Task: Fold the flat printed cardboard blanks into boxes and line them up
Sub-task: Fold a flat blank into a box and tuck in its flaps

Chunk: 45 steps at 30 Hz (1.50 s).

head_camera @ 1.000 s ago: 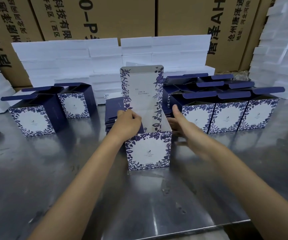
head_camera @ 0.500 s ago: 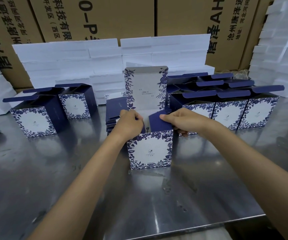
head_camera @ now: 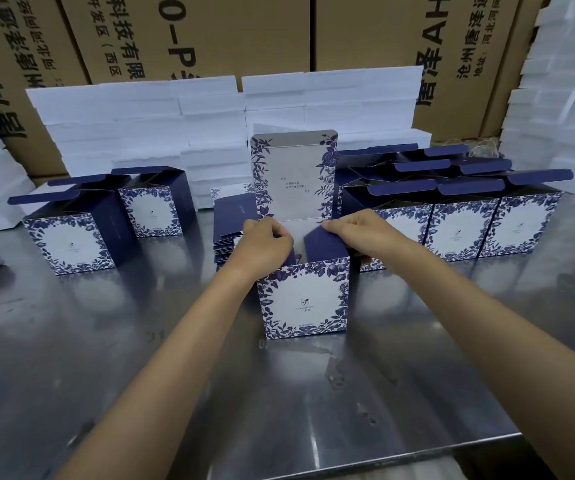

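Upright blue-floral box (head_camera: 305,301), lid raised

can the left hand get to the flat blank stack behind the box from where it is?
Probably yes. The left hand grips the box's left top flap, and the stack of flat blanks lies just behind and left of it, with nothing visible between. It must release the flap first.

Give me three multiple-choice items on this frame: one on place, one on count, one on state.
1. The stack of flat blanks lies where, relative to the box being folded?
A. behind-left
B. in front
C. on top

2. Finished boxes on the left side?
A. five
B. two
C. none

3. The tall lid panel is:
A. closed
B. torn off
C. upright

Key: 1 A, it sits beyond the left hand. 2 B, two stand there. 3 C, it rises behind the right hand.
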Tool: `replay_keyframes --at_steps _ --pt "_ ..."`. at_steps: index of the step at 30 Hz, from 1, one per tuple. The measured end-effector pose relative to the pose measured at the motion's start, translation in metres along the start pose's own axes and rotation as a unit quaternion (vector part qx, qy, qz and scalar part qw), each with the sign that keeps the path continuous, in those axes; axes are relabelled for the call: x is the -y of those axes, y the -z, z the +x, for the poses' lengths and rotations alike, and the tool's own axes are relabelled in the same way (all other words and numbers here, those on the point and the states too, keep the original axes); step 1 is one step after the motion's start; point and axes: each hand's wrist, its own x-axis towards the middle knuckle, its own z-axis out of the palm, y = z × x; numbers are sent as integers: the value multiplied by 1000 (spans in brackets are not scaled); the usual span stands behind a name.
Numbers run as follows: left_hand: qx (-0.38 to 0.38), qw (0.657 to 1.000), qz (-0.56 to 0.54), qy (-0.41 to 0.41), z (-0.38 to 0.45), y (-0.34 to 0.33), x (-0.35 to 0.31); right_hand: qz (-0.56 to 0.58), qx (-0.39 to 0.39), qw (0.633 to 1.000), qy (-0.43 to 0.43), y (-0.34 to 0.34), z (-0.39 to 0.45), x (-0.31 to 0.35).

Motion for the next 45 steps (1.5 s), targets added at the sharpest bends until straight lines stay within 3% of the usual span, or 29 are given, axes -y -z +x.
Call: replay_keyframes --at_steps 3,5,7,12,14,19,24,34,42,45 --pt "-73 990 -122 17 -1 -5 3 37 -76 995 49 -1 0 -3" --pt "-124 969 -214 -1 -3 -6 5 108 -74 987 89 2 -1 -5" --pt "-135 954 -267 -20 -5 -4 6 147 -67 980 112 8 -1 -9" --pt "-173 930 -325 -14 -10 1 8 119 -61 986 95 18 -6 -9" --pt "-147 916 -372 4 -15 4 9 90 -48 991 85 20 -8 -8" --pt "-103 966 -236 -18 -11 7 17 56 -18 996 62 14 -7 0" --pt "-63 987 -146 -16 6 8 2 48 0 998 27 -12 -1 19" --pt "-28 981 -189 21 7 3 -1 50 -25 998 36 -31 5 20" --pt "-42 991 -128 23 6 5 -2 -43 -42 998 36 -32 2 26" --pt "-52 984 -166 32 3 6 2 -79 -70 994 7 -28 1 23"
